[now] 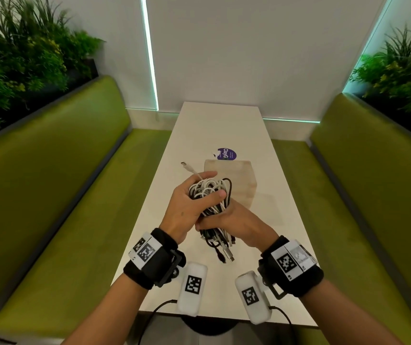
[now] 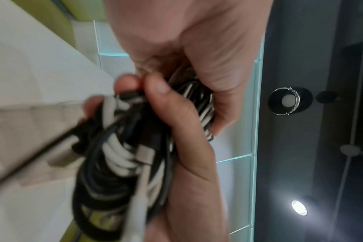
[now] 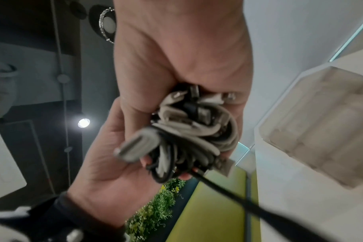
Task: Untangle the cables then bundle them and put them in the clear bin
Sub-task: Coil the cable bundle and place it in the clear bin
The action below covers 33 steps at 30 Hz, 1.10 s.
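Observation:
A bundle of white and black cables (image 1: 218, 241) is held up over the white table (image 1: 199, 135) between both hands. My left hand (image 1: 210, 185) grips its upper coils, thumb across the front. My right hand (image 1: 214, 220) grips the bundle lower down. Several plug ends hang below the hands, and one white plug (image 1: 186, 166) sticks out at the top left. The clear bin (image 1: 239, 170) stands on the table just behind the hands. In the left wrist view the cables (image 2: 118, 155) are blurred. The right wrist view shows my right hand (image 3: 176, 57) and left hand (image 3: 114, 172) round the cables (image 3: 193, 131), the bin (image 3: 321, 122) beside them.
A round purple label (image 1: 227, 154) lies behind the bin. Green benches (image 1: 62, 195) (image 1: 361, 195) run along both long sides of the narrow table, with plants (image 1: 20, 58) behind them. A white wall closes off the far end.

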Available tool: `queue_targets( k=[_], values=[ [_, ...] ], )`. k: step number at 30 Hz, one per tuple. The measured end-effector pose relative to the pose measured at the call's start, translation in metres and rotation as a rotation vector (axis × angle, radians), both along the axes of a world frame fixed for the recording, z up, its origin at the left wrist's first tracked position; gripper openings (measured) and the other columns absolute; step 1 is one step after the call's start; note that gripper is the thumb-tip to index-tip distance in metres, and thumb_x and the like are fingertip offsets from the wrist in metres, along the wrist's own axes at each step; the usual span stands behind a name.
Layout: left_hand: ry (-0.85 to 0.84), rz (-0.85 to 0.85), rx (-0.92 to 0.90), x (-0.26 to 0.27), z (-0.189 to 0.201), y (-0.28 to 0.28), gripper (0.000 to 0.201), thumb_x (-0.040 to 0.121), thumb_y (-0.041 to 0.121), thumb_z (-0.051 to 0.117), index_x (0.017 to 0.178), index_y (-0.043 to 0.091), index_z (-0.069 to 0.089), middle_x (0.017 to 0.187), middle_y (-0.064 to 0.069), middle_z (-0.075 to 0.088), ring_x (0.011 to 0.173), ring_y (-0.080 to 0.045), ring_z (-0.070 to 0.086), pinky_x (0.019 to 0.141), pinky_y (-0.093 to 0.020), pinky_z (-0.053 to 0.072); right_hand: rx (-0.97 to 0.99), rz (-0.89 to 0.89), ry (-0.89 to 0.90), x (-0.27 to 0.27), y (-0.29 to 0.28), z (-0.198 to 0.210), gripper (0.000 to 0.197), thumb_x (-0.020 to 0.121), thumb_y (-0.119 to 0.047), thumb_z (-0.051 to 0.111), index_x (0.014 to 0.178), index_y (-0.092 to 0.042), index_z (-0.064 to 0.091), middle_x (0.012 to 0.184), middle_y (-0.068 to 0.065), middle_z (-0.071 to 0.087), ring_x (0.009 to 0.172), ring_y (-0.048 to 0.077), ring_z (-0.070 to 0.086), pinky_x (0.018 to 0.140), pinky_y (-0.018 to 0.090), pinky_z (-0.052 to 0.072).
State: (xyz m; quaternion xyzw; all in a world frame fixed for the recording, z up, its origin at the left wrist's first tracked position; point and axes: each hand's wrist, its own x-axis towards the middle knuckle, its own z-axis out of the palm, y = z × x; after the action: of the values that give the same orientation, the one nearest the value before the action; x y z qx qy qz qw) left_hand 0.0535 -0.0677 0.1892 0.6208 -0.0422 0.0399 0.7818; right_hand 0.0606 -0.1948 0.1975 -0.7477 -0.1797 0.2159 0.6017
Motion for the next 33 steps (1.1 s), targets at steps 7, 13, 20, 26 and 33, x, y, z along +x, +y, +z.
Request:
queue_targets(
  k=[7,13,20,26,33],
  values=[
    [-0.102,-0.214,-0.087,-0.006,-0.013,0.014,0.069,0.078,0.033,0.075,0.139,0.030,0.043,0.132,0.001,0.059,0.123,-0.020,0.055,0.093,-0.032,0.048,0.235,-0.103,0.135,0.005,-0.012,-0.003,0.011,0.077,-0.002,0.066,0.086,-0.004,0.070,0.082,0.011,0.067,0.081,0.022,0.062,0.080,0.037,0.051],
    [-0.049,-0.203,-0.148,-0.006,-0.020,0.021,0.077,0.073,0.043,0.078,0.138,0.035,0.038,0.137,0.003,0.054,0.121,-0.017,0.057,0.089,-0.034,0.051,0.307,-0.162,0.234,0.007,-0.012,-0.010,0.012,0.080,-0.002,0.066,0.091,0.000,0.069,0.078,0.012,0.066,0.073,0.022,0.063,0.065,0.028,0.053],
    [0.121,-0.330,0.336,-0.012,-0.048,0.023,0.031,0.086,0.004,0.068,0.112,0.017,0.057,0.085,-0.005,0.072,0.078,-0.023,0.070,0.081,-0.042,0.056,0.381,-0.261,0.198,0.017,-0.024,0.001,0.010,0.086,-0.008,0.062,0.090,0.000,0.065,0.082,0.012,0.063,0.073,0.019,0.062,0.061,0.026,0.052],
    [-0.033,-0.079,0.306,-0.004,-0.034,0.034,0.018,0.082,-0.004,0.068,0.089,0.013,0.069,0.073,-0.003,0.065,0.063,-0.015,0.060,0.069,-0.026,0.051,-0.003,-0.171,-0.026,0.025,-0.043,0.006,0.022,0.074,-0.008,0.075,0.095,-0.007,0.068,0.088,0.018,0.069,0.081,0.022,0.066,0.079,0.040,0.057],
    [-0.008,0.091,-0.030,-0.002,-0.028,0.013,0.039,0.075,-0.012,0.069,0.104,0.009,0.051,0.069,-0.006,0.065,0.063,-0.016,0.066,0.066,-0.028,0.053,0.019,-0.052,-0.006,0.008,-0.026,-0.002,0.028,0.075,-0.005,0.073,0.102,-0.009,0.068,0.101,0.021,0.069,0.095,0.033,0.067,0.090,0.044,0.053]
  ],
)
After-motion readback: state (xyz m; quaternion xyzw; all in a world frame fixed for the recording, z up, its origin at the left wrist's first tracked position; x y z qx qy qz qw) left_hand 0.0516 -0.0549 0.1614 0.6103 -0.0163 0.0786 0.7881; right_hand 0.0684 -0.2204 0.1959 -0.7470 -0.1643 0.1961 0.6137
